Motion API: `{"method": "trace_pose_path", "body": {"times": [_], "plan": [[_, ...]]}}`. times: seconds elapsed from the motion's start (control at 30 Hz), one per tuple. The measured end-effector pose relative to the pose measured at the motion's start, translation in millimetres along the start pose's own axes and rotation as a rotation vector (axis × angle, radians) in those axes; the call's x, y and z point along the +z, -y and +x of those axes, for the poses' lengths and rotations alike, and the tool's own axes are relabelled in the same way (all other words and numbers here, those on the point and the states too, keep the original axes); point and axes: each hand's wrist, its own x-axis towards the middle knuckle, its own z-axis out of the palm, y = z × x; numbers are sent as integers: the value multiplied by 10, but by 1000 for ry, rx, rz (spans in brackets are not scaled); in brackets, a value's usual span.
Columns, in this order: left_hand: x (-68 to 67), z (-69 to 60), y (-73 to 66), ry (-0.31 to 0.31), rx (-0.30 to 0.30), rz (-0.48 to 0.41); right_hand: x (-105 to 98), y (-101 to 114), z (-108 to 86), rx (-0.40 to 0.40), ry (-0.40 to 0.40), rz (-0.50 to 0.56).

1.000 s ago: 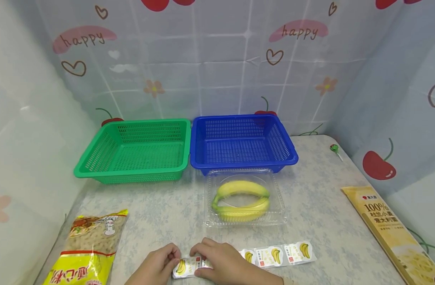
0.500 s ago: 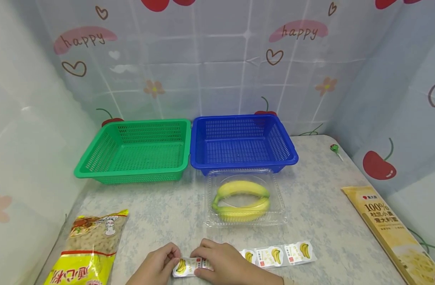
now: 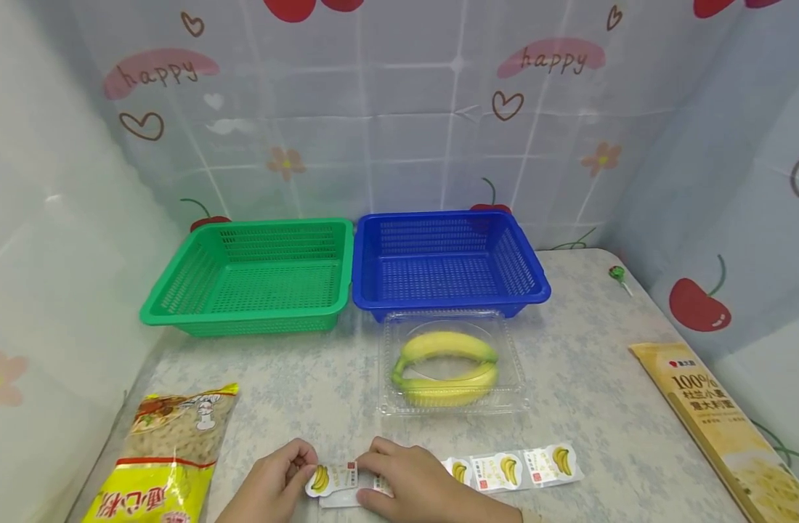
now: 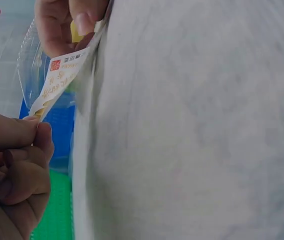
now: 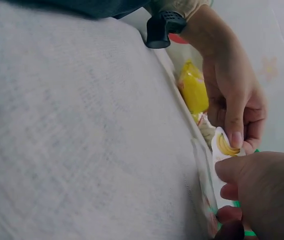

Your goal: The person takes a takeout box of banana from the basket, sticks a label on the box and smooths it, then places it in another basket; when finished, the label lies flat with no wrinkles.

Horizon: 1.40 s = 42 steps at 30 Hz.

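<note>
My left hand (image 3: 273,478) pinches the left end of a banana sticker (image 3: 332,477) between thumb and forefinger. That sticker is lifted at an angle off its backing, and bare backing shows below it. In the left wrist view the sticker (image 4: 62,77) stretches between both hands. My right hand (image 3: 412,481) holds the sticker strip (image 3: 500,471) by its left part, thumb in front and fingers behind. Several banana labels run out to the right from under it. Behind the hands, a clear plastic box (image 3: 389,403) holds bananas (image 3: 448,345).
A green basket (image 3: 249,319) and a blue basket (image 3: 452,301) stand side by side at the back. A bag of pasta (image 3: 164,450) lies at left. On the right are a long yellow noodle pack (image 3: 713,421) and a lollipop (image 3: 617,274).
My left hand has moved left and slightly up, pulling the end sticker away from the backing. The right hand stays in place on the strip. The view has shifted slightly.
</note>
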Motion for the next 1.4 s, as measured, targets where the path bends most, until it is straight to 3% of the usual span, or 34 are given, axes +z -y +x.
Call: {"method": "trace_pose_path", "body": {"times": [0.17,0.5,0.77,0.97,1.13,1.27,1.4], "plan": [[40,0,17,38,-15,-73,-21,7,0,13,-32,66],[62,52,-108,-3,-33,-206,-132,21,-37,-41,-150,346],[100,93,-294,-72,-11,-232,-258,55,-102,-126,-333,352],[147,150,-427,-103,20,-191,-387,47,-132,-105,-402,385],[184,199,-509,-123,126,-150,-527,100,-192,-7,-399,452],[224,243,-575,-187,217,-127,-611,123,-227,58,-410,487],[256,308,-655,-232,252,-95,-666,99,-249,71,-467,456]]}}
